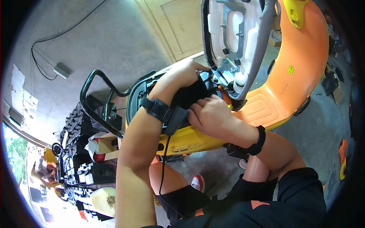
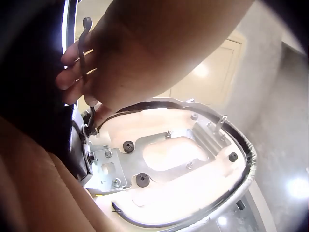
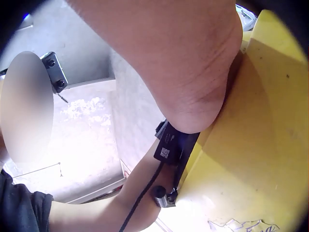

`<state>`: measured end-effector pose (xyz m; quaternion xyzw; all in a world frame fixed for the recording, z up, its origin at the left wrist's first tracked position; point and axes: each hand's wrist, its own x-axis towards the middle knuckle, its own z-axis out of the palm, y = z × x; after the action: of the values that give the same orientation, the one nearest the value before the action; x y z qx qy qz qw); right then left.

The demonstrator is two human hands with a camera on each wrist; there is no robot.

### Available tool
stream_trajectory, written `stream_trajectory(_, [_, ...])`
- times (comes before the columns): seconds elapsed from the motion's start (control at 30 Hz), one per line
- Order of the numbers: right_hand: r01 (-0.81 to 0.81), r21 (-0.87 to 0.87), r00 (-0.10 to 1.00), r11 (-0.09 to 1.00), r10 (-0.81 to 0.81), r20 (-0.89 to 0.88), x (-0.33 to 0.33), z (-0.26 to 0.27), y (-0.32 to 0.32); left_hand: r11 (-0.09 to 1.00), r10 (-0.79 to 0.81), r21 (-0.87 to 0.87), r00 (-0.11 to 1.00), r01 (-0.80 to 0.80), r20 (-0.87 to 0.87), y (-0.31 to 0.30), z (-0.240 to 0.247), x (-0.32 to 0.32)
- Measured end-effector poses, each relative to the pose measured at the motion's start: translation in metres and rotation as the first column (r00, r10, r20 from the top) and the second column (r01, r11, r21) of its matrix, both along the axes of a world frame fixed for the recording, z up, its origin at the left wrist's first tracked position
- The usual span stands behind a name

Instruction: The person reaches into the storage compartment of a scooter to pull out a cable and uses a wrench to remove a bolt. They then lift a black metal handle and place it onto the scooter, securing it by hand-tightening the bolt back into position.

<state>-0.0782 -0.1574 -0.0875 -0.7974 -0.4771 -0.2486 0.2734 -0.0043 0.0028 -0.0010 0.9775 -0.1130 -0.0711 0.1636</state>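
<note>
In the head view a yellow and orange scooter body (image 1: 266, 106) lies before me, with its seat (image 1: 243, 41) raised and the white underside showing. My left hand (image 1: 184, 74) is at the seat hinge. In the left wrist view its fingers hold a slim dark wrench (image 2: 83, 53), ring end up and lower end close to the bolts of the metal hinge plate (image 2: 108, 166). My right hand (image 1: 215, 116), knuckles up and fingers bent, is over the storage opening below the hinge. Its fingertips are hidden and I cannot tell what they hold. The right wrist view shows only its heel beside the yellow panel (image 3: 256, 125).
A black tubular rack (image 1: 91, 97) stands at the scooter's rear. Stacked black boxes (image 1: 100, 173) are at the left. On the floor at the far right lies an orange and yellow tool (image 1: 343, 157). A cable (image 1: 163, 167) hangs from the left wrist device.
</note>
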Motion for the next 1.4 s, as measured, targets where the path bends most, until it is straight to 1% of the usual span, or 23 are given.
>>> stream_trajectory(0.03, [-0.003,0.012,1.000,1.000,0.003,-0.004,0.000,0.000,0.000,0.998,-0.017,0.061,1.000,0.017,-0.006,-0.004,0.005,-0.004])
stream_trajectory(0.07, [-0.008,0.024,1.000,1.000,0.008,-0.008,0.000,0.000,0.000,0.998,-0.019,0.061,1.000,0.020,-0.006,-0.004,0.002,-0.003])
stream_trajectory(0.13, [-0.005,0.020,1.000,1.000,0.005,-0.013,0.000,0.000,0.000,0.985,-0.101,0.155,0.988,0.082,0.121,-0.003,-0.003,-0.002])
stream_trajectory(0.17, [-0.005,0.014,1.000,1.000,0.005,-0.019,0.000,-0.001,0.001,0.985,-0.100,0.155,0.988,0.081,0.119,-0.001,-0.004,0.000])
stream_trajectory(0.23, [-0.002,0.007,1.000,1.000,0.003,-0.019,0.000,0.000,0.001,0.999,-0.024,0.036,1.000,0.024,0.019,0.000,0.000,-0.001])
stream_trajectory(0.27, [0.001,0.000,1.000,1.000,-0.001,-0.015,0.000,0.000,0.001,0.999,-0.021,0.037,1.000,0.021,0.017,0.004,-0.007,0.004])
stream_trajectory(0.33, [-0.002,0.006,1.000,1.000,0.002,-0.015,-0.001,0.000,0.001,0.992,-0.110,0.090,0.972,0.093,0.209,0.010,-0.020,0.011])
stream_trajectory(0.37, [-0.001,0.011,1.000,1.000,0.001,-0.013,-0.001,0.000,0.001,0.992,-0.108,0.091,0.972,0.091,0.208,0.013,-0.026,0.016])
stream_trajectory(0.43, [0.008,0.012,1.000,1.000,-0.007,-0.015,-0.002,-0.001,0.002,0.998,0.055,-0.016,0.980,-0.053,0.191,0.009,-0.022,0.014])
stream_trajectory(0.53, [0.010,-0.003,1.000,1.000,-0.010,0.002,-0.003,-0.002,0.004,0.994,0.109,-0.027,0.988,-0.107,0.110,0.022,-0.023,0.025])
stream_trajectory(0.57, [0.014,-0.015,1.000,1.000,-0.014,0.017,-0.004,-0.002,0.005,0.987,0.145,0.047,0.979,-0.153,0.145,0.026,-0.024,0.027])
stream_trajectory(0.6, [0.012,-0.019,1.000,1.000,-0.011,0.018,-0.004,-0.002,0.004,0.987,0.148,0.043,0.978,-0.156,0.146,0.027,-0.026,0.027])
stream_trajectory(0.67, [0.021,-0.014,1.000,1.000,-0.021,0.008,-0.005,0.000,0.005,0.954,0.102,0.235,0.937,-0.188,0.333,0.028,-0.031,0.027])
stream_trajectory(0.83, [-0.003,0.049,0.998,0.999,0.000,0.056,0.000,-0.006,0.007,0.952,0.111,0.235,0.937,-0.196,0.330,0.027,-0.029,0.021])
stream_trajectory(0.87, [-0.016,0.086,0.998,0.996,0.010,0.069,0.002,-0.007,0.007,0.953,0.081,0.243,0.925,-0.182,0.372,0.026,-0.027,0.018])
stream_trajectory(0.93, [-0.021,0.053,0.998,0.998,0.018,0.059,0.003,-0.003,0.005,0.955,0.014,0.261,0.894,-0.145,0.447,0.023,-0.022,0.015])
stream_trajectory(0.97, [-0.036,0.065,0.998,0.997,0.032,0.057,0.004,-0.006,0.005,0.937,-0.060,0.319,0.839,-0.139,0.542,0.026,-0.028,0.018])
stream_trajectory(1.0, [-0.046,0.077,0.998,0.996,0.042,0.054,0.005,-0.007,0.004,0.940,-0.066,0.315,0.839,-0.130,0.540,0.023,-0.025,0.017])
stream_trajectory(1.07, [-0.032,0.073,0.999,0.997,0.029,0.046,0.004,-0.007,0.004,0.948,0.018,0.283,0.916,-0.143,0.402,0.020,-0.019,0.015])
stream_trajectory(1.13, [-0.027,0.077,0.999,0.997,0.024,0.040,0.003,-0.006,0.003,0.942,0.021,0.301,0.923,-0.147,0.384,0.018,-0.019,0.015])
stream_trajectory(1.23, [-0.026,0.080,0.999,0.996,0.023,0.040,0.003,-0.005,0.003,0.943,0.088,0.266,0.918,-0.202,0.386,0.020,-0.020,0.017])
stream_trajectory(1.37, [-0.029,0.056,0.999,0.998,0.028,0.034,0.003,-0.006,0.003,0.940,0.004,0.298,0.880,-0.165,0.475,0.026,-0.031,0.020])
stream_trajectory(1.4, [-0.031,0.046,0.999,0.998,0.029,0.033,0.003,-0.005,0.002,0.936,-0.040,0.313,0.837,-0.159,0.546,0.027,-0.034,0.021])
